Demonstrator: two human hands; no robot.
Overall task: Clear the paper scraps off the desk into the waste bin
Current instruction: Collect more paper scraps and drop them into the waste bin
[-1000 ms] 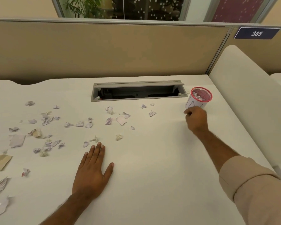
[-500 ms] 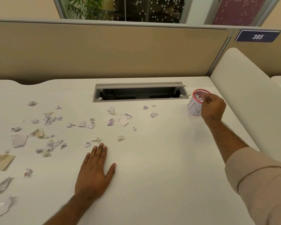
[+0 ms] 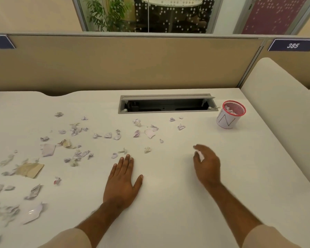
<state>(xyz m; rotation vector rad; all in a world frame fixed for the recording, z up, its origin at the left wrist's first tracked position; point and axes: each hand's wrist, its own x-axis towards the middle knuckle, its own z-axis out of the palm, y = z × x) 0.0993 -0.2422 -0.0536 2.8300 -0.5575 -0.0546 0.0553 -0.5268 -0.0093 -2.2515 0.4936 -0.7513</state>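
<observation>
Several crumpled paper scraps lie across the left and middle of the white desk (image 3: 170, 199), among them a flat pale scrap (image 3: 149, 133), a small wad (image 3: 147, 150) and a tan piece (image 3: 30, 169). The waste bin (image 3: 226, 121), a small red mesh cup wrapped in white paper, stands at the back right with scraps inside. My left hand (image 3: 123, 179) rests flat on the desk, fingers spread, just below the nearest scraps. My right hand (image 3: 207, 164) hovers blurred over bare desk, well in front and left of the bin, fingers apart and apparently holding nothing.
A grey cable tray (image 3: 166, 111) with its lid up is sunk into the desk behind the scraps. A tan partition (image 3: 132, 65) closes the back. A white padded side panel (image 3: 276, 113) borders the desk on the right, just behind the bin.
My right hand reached over the bin's rim half a second ago and has since come back towards me and to the left. My left hand stayed flat in place.
</observation>
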